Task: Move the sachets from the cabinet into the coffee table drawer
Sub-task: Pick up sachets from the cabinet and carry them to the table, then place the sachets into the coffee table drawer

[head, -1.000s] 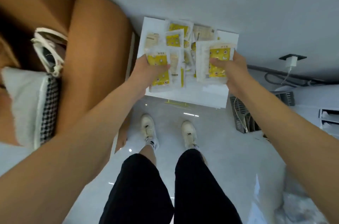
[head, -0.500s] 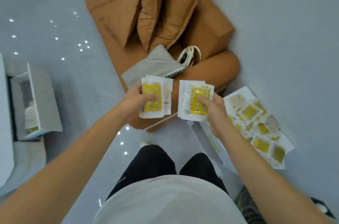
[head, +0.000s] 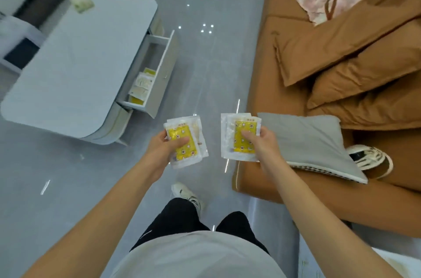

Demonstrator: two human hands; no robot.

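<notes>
Between coffee table (head: 75, 68) and sofa (head: 341, 72), hands hold sachets (head: 182, 141).

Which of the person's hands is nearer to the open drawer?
Left. The left hand is just below and right of the drawer; the right hand is farther right, beside the sofa.

Head cam, wide, fwd & down.
</notes>
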